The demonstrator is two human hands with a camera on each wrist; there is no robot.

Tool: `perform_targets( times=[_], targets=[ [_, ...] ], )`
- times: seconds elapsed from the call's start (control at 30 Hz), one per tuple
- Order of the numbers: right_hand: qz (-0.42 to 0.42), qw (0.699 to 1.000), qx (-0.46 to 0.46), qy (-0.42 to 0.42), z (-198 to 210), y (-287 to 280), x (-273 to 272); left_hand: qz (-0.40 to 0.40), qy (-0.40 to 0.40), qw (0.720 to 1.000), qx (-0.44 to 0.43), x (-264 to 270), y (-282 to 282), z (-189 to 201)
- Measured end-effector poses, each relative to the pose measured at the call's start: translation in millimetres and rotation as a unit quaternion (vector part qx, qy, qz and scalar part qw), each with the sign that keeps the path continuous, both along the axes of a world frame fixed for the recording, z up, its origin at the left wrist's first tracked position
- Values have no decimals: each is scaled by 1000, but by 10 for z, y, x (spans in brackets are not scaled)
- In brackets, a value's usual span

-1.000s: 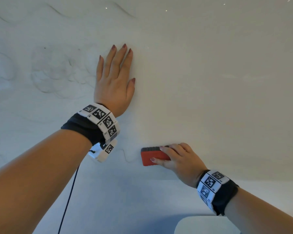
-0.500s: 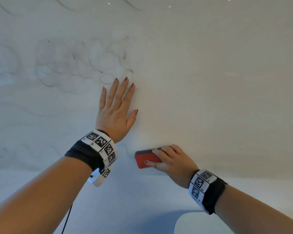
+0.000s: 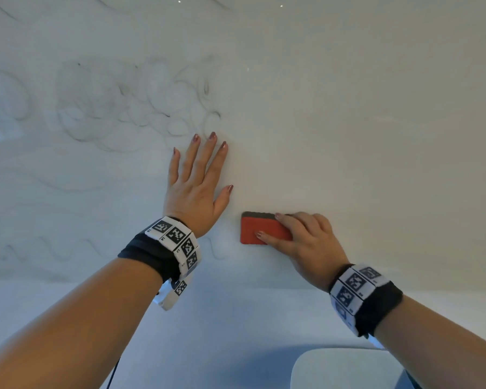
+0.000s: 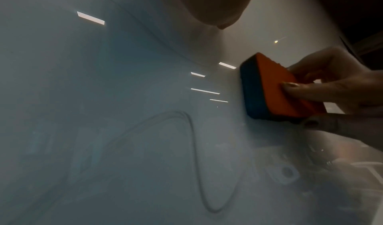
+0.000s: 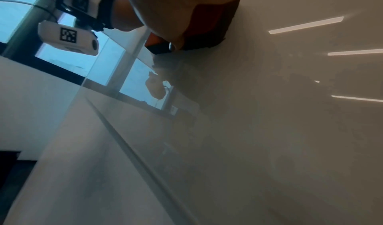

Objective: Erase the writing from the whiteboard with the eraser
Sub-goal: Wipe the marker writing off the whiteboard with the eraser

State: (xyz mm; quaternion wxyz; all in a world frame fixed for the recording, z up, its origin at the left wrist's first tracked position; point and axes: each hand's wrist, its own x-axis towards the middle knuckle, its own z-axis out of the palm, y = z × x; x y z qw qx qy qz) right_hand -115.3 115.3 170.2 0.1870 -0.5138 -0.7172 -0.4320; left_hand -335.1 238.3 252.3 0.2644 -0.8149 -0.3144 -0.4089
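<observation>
Head view: glossy white whiteboard [image 3: 348, 122] filling frame, faint grey smudged writing [image 3: 118, 108] upper left. Left hand [image 3: 192, 189] centre, fingers straight, flat on board. Right hand [image 3: 306, 242] just right of it, gripping red rectangular eraser with dark felt [image 3: 260, 230].

Left wrist view: eraser [image 4: 273, 87] right of centre, felt against board, fingers [image 4: 306, 91] pinching it.

Right wrist view: eraser [image 5: 211, 23] top centre, mostly hidden behind palm.

The head view is evenly and softly lit, with a cool blue cast at the left and a warmer grey tone at the right of the whiteboard [image 3: 348, 108]. Straight lines are bowed by the wide lens. Both wrist views are dim and grainy; bright ceiling-light strips [image 4: 90, 17] are mirrored as glare on the glossy surface. Daylight is admitted through a window [image 5: 18, 5]. Nearby skin is rendered blurred.
</observation>
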Motion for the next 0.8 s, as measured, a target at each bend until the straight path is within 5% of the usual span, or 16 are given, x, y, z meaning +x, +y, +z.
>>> perform_targets(
  times=[0.23, 0.4, 0.63, 0.8],
  targets=[
    [-2, 992, -97, -76, -173, 137, -415, 2, 1, 1000, 0, 12, 10, -9],
    [-11, 984, -143, -110, -403, -17, -206, 2, 0, 1000, -9, 15, 9, -7],
    [-23, 999, 1, 36, -99, -91, 48, -3, 7, 1000, 4, -54, -20, 53],
    [-5, 997, 47, 56, 128, 127, -246, 1, 2, 1000, 22, -208, 13, 170]
  ],
)
